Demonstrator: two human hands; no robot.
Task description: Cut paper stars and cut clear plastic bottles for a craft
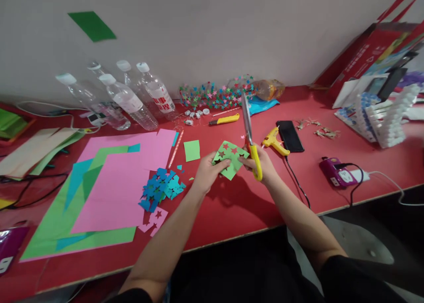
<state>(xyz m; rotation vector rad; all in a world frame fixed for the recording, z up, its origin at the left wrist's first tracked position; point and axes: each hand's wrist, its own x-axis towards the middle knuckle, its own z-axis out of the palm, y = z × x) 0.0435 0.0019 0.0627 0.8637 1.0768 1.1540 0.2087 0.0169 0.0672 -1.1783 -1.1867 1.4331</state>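
Note:
A green square of paper (234, 162) with several star-shaped holes is held above the red table between my two hands. My left hand (208, 172) pinches its left edge, thumb on top. At the right corner, my right hand (263, 164) grips the paper and also keeps hold of yellow-handled scissors (254, 155), whose blades point away from me and upward. Left of my left hand lies a pile of blue paper scraps (160, 187) with star cutouts. Pink scraps with star holes (155, 220) are just below it. A plain green paper square (191, 150) rests beyond my left hand.
Large pink sheets (112, 192) overlap green and blue ones at left. Several plastic bottles (132, 102) stand by the wall near a star-covered bottle (215, 94). A yellow cutter (225, 119), glue gun (275, 142), phone (290, 136) and purple power socket (338, 172) lie on the red table (232, 214).

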